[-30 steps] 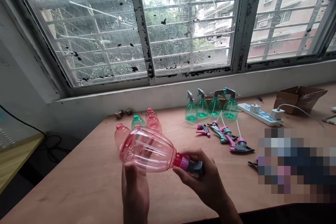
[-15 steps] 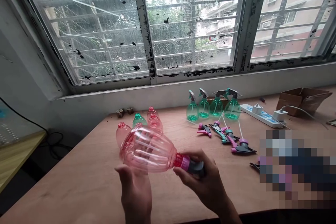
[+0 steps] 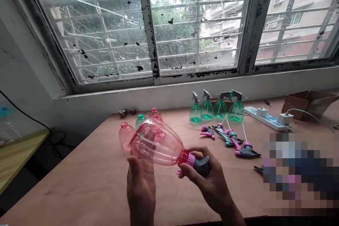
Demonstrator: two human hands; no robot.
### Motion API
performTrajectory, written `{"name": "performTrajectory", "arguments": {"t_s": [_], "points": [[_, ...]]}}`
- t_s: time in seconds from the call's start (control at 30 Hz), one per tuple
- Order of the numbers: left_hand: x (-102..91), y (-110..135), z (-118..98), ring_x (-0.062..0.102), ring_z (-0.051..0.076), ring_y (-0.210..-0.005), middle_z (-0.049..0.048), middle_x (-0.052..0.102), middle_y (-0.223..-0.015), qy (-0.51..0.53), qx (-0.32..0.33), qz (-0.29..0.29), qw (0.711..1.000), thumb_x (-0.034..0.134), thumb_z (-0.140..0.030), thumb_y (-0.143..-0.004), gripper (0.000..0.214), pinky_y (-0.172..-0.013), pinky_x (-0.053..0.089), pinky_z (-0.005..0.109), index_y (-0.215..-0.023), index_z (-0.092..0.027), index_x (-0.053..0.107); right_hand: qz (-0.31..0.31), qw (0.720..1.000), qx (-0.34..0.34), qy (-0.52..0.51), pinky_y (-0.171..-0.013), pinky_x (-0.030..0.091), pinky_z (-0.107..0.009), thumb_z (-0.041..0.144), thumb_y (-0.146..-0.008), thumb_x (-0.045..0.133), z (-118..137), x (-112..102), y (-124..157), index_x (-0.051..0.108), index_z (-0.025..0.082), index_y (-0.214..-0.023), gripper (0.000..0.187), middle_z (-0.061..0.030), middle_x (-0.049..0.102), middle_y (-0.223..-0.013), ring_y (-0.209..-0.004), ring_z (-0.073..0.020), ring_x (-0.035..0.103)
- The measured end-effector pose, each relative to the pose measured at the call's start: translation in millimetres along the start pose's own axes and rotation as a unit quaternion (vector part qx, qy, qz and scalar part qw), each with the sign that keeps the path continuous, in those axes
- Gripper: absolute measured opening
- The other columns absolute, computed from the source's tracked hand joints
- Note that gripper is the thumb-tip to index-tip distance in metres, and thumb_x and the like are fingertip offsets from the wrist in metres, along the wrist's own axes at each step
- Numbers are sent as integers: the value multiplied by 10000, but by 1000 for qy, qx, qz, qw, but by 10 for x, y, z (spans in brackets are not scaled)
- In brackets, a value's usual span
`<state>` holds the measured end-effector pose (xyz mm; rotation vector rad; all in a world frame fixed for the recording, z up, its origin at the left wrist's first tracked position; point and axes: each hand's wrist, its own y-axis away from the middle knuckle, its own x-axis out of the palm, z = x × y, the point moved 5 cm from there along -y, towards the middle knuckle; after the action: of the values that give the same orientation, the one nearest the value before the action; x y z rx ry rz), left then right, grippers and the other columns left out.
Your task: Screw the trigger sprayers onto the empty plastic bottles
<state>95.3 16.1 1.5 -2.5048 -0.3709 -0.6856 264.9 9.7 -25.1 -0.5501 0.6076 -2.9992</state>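
Note:
A clear pink spray bottle (image 3: 161, 141) lies tilted in the air above the table, its base up to the left. My right hand (image 3: 209, 180) grips its grey-and-purple spray head (image 3: 197, 163), thumb near the collar. Under the bottle's base is my left hand (image 3: 143, 183), palm up and thumb apart; its stretched fingers show through the clear plastic, and whether they press on it I cannot tell. Behind the bottle stand a pink bottle (image 3: 125, 135) without a head, a green one (image 3: 139, 119) and other pink ones, partly hidden.
Several green spray bottles (image 3: 196, 112) with heads stand by the wall. Loose spray heads (image 3: 247, 149) with tubes lie right of centre. Further right are a white power strip (image 3: 267, 118) and a cardboard box (image 3: 304, 104). A blurred patch covers the right front.
The pink spray bottle has turned about its length, and a pink trigger tip now shows below my right hand. My left hand has moved slightly right and up, its palm more in view.

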Motion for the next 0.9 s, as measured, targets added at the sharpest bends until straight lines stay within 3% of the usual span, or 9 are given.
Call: {"name": "performTrajectory", "arguments": {"t_s": [0.1, 0.2, 0.37, 0.47, 0.6, 0.73, 0.8, 0.9], "points": [[-38, -7, -10, 491, 452, -1604, 139, 705, -1566, -8, 23, -13, 1000, 626, -928, -874, 907, -1349, 364, 611, -1505, -281, 708, 28, 995, -58, 74, -596, 572, -246, 378, -883, 948, -5, -2, 29, 775, 247, -1079, 293, 14, 781, -785, -622, -151, 688], [-35, 8, -69, 457, 468, -1619, 126, 669, -1602, -37, 58, 8, 998, 824, -773, -842, 868, -1334, 387, 616, -1542, -285, 667, 47, 992, -81, 88, -568, 552, -228, 361, -870, 959, -13, 19, 35, 786, 251, -1077, 292, 18, 774, -767, -598, -139, 671], [47, 63, -93, 468, 451, -1616, 153, 665, -1602, -55, 19, 46, 997, 776, -702, -938, 756, -1357, 342, 605, -1535, -250, 672, 30, 996, 64, -48, -644, 622, -276, 509, -864, 952, -50, 26, -31, 723, 220, -1056, 416, 1, 791, -779, -662, -189, 787], [69, 110, -72, 446, 414, -1640, 137, 660, -1623, -49, 10, 72, 996, 734, -605, -1012, 636, -1385, 299, 578, -1545, -264, 675, 16, 993, 98, -65, -580, 591, -265, 562, -847, 951, -22, 1, -57, 704, 212, -1065, 480, 1, 784, -731, -627, -207, 798], [-50, 127, 46, 418, 412, -1658, 121, 663, -1626, -34, 12, 85, 996, 690, -604, -1032, 631, -1392, 267, 614, -1581, -293, 649, 4, 997, 40, -58, -630, 614, -272, 487, -871, 955, 7, -42, -27, 732, 227, -1067, 394, 3, 799, -796, -655, -181, 781], [-130, 66, 70, 422, 477, -1641, 101, 692, -1594, -3, 53, 76, 996, 757, -868, -818, 900, -1352, 345, 661, -1545, -343, 680, 34, 994, -83, 68, -589, 575, -231, 348, -878, 961, -6, -30, 39, 788, 267, -1092, 287, 18, 794, -768, -611, -144, 704], [-131, 22, 37, 429, 478, -1637, 96, 698, -1584, -7, 56, 44, 997, 777, -892, -773, 937, -1346, 368, 647, -1531, -347, 692, 47, 986, -123, 103, -583, 569, -217, 311, -872, 965, -27, -9, 51, 799, 287, -1119, 299, 27, 792, -766, -592, -131, 686], [-89, -15, -8, 470, 454, -1619, 115, 713, -1561, -15, 48, 30, 998, 713, -851, -877, 844, -1354, 360, 628, -1531, -319, 695, 53, 995, -77, 25, -590, 593, -215, 340, -904, 942, -68, 23, 18, 778, 272, -1115, 276, 13, 810, -803, -634, -147, 746]]}}
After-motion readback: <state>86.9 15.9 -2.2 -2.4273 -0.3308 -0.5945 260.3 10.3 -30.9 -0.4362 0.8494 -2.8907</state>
